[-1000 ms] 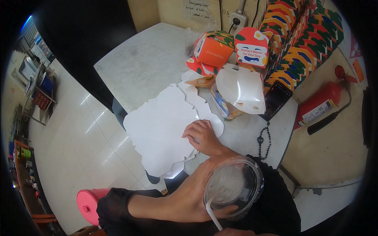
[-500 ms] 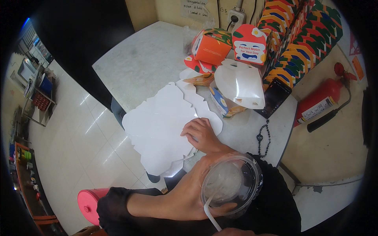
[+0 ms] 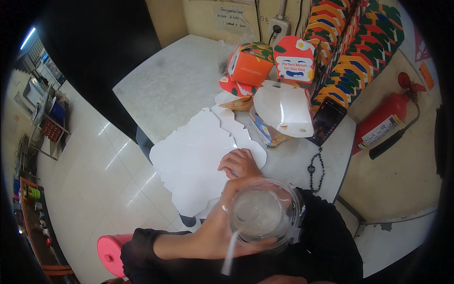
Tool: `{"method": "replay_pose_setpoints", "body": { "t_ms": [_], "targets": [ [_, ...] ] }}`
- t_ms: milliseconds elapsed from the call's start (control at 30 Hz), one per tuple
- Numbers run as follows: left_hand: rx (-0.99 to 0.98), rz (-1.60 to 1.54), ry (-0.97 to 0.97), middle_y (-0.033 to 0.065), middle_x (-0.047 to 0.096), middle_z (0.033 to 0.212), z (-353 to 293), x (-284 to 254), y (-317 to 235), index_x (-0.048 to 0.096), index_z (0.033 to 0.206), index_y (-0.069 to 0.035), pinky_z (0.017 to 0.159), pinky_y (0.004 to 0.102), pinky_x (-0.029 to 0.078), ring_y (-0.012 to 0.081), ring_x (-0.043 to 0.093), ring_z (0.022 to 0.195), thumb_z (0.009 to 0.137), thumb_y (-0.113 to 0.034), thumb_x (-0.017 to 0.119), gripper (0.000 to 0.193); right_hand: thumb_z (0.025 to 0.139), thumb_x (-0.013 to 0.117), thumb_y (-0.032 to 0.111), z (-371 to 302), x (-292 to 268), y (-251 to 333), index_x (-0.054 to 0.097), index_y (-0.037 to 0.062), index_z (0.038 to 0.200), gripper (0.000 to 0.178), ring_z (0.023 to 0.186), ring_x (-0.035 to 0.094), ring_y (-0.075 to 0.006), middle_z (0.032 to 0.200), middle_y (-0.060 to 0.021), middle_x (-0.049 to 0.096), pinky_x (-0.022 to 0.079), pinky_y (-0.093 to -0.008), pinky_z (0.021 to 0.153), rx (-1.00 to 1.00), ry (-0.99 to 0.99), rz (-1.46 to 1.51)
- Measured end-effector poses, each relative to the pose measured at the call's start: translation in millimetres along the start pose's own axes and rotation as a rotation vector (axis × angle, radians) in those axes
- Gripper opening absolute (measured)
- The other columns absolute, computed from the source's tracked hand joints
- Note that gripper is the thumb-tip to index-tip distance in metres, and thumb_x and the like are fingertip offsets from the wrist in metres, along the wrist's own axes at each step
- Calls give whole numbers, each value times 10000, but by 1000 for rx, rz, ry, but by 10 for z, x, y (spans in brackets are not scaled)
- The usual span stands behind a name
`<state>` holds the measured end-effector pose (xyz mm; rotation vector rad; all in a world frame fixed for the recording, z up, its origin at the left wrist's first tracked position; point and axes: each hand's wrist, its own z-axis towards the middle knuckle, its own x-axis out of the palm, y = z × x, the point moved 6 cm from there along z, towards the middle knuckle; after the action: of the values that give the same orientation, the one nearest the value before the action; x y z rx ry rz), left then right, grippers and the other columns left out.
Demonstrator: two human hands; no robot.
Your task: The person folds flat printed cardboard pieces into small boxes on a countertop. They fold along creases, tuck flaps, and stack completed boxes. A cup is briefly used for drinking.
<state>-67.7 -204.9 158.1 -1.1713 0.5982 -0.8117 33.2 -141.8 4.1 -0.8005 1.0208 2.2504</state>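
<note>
The left hand [image 3: 223,227] wraps a clear cup [image 3: 262,213], likely against spilling; the half-curled right hand [image 3: 240,163], its grip unclear, perhaps steadies white card sheets [image 3: 189,163] overhanging the table's [image 3: 156,83] near left edge.

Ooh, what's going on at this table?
Someone's left hand is holding a clear plastic cup with a white straw in it. Their right hand rests, fingers bent, on some flat white cut-out sheets on the table. Past the sheets are colourful folded boxes, with a long stack of patterned cartons behind them. A phone and a string of dark beads lie to the right.
</note>
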Motion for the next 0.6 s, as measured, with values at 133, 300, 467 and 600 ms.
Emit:
{"method": "replay_pose_setpoints", "body": {
  "t_ms": [133,300,467,600],
  "targets": [
    [28,132,-160,133,450,1213,74,-265,-76,331,1253,-27,1002,370,356,242,453,1166,613,-129,818,811,753,596,102,-81,42,-142,602,159,900,158,984,496,-192,957,6,555,322,-389,879,211,-47,372],
    [-56,205,-568,129,480,1226,247,-1076,243,370,1237,-28,1020,375,346,254,433,1209,643,-85,774,720,740,586,76,-21,-76,35,592,130,857,129,981,486,-201,935,-10,542,338,-396,886,69,-6,24],
    [-177,565,-944,136,470,1280,468,-2211,662,349,1271,-14,1029,358,329,251,395,1248,703,-133,780,723,735,582,51,-31,-67,31,604,136,845,141,1010,492,-187,946,4,548,326,-396,910,91,-21,67],
    [4,577,-1113,131,453,1285,501,-3288,1130,328,1271,7,1033,352,316,260,405,1229,696,-186,804,772,725,577,58,-11,-47,53,607,142,840,145,1005,494,-181,934,1,544,332,-393,911,85,-12,88]
  ]
}}
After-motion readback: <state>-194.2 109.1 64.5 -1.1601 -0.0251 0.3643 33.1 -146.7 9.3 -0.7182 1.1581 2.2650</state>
